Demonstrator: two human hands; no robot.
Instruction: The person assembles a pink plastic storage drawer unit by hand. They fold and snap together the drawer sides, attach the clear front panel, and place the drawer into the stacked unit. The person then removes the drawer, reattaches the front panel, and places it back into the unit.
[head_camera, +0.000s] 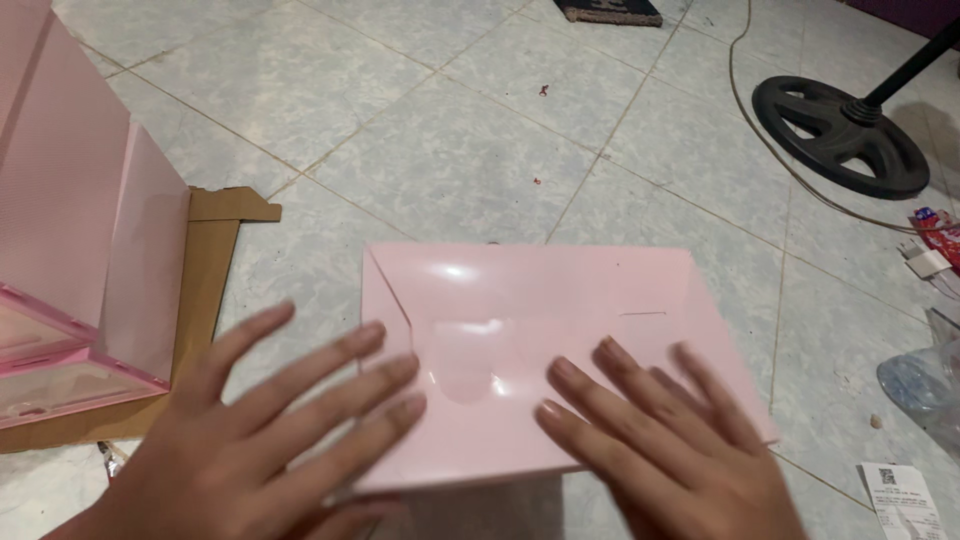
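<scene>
Pale grey-green tiled floor (450, 150), indoor, seen from above. Flat glossy pink cardboard box blank (530, 330) lies on the tiles at frame centre, folded flaps facing up, a rounded tab cut-out near its middle. Long axis runs roughly 9 to 3 o'clock, slightly tilted; the pointed flap fold sits at the 9 o'clock end, the wider skewed edge toward 3–4 o'clock.

Left hand (270, 420) comes in from 7 o'clock, fingers spread and flat, tips resting on the blank's left edge; nothing gripped. Right hand (660, 430) comes in from 5 o'clock, fingers extended flat, pressing on the lower right part; nothing gripped either. Both slightly blurred.

Judgement on pressing it well: keep palms low, push evenly along the creases, hold one side while the other smooths, so the glossy card doesn't slide on the tile.

Outward: stack of pink boxes (70, 250) on brown corrugated cardboard sheet (205, 290) at 9 o'clock; black round fan base (840, 135) with cable at 2 o'clock; clear plastic bag (925, 385) at 3–4 o'clock; white paper receipt (900, 500) at 4–5 o'clock.
</scene>
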